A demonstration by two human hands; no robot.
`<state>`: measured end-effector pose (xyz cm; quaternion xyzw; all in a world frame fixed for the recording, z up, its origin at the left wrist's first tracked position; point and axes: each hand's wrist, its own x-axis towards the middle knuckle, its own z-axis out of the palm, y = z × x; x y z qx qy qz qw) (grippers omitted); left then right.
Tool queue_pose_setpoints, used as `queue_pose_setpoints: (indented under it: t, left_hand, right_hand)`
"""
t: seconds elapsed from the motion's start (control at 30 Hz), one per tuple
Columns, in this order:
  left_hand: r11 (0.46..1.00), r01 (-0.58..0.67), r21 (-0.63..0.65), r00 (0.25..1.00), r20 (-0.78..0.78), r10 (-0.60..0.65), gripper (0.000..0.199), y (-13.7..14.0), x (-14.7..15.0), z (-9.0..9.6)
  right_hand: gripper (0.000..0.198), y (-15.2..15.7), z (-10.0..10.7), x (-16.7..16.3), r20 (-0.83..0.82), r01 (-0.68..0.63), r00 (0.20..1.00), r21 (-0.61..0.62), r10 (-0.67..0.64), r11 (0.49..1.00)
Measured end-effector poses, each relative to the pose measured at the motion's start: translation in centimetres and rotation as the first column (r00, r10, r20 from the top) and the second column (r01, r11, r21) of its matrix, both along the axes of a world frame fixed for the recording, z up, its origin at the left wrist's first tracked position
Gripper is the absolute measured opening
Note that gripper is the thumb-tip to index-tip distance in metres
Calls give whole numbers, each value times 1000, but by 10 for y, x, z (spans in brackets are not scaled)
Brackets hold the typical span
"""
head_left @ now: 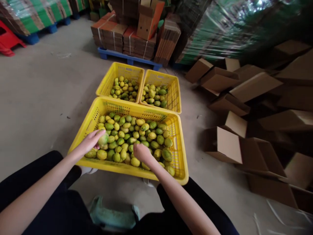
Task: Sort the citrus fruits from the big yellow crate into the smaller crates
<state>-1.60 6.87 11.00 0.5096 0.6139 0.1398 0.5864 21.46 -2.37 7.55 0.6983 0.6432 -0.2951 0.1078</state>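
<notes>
A large yellow crate (182, 150) full of green and yellow lemons (126, 137) stands in front of my knees. Over its left part, my left hand (91, 141) is closed around a big pale-green lemon (103, 139), thumb on top. My right hand (142, 152) is over the middle of the crate, fingers curled in just above the fruit. Its fingertips face away from me, so whatever they may hold is hidden.
Behind the large crate, two smaller yellow crates, left (101, 86) and right (174, 94), also hold lemons. Open cardboard boxes (228, 143) lie heaped on the right. Flattened cartons (110, 34) are stacked on a blue pallet (129, 59) at the back. A red plastic object (9, 39) stands far left.
</notes>
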Motion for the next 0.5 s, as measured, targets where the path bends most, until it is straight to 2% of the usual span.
queue_pose_setpoints:
  t: [0.1,0.23,0.33,0.5]
  left_hand:
    - [995,-78,-68,995,51,81,47,-3,-3,2]
    - [992,-124,-26,982,144,126,44,-7,1,19]
    - [992,-120,-51,967,221,128,45,-8,8,35]
    - [995,-89,-48,950,297,99,41,-9,22,50]
  right_hand:
    - [34,26,-41,-12,41,81,996,34,-82,996]
    - [32,30,-82,-29,69,149,986,6,-149,989]
    - [32,30,-96,-38,47,183,982,31,-184,983]
    - [30,37,-102,-48,-83,196,978,92,-189,976]
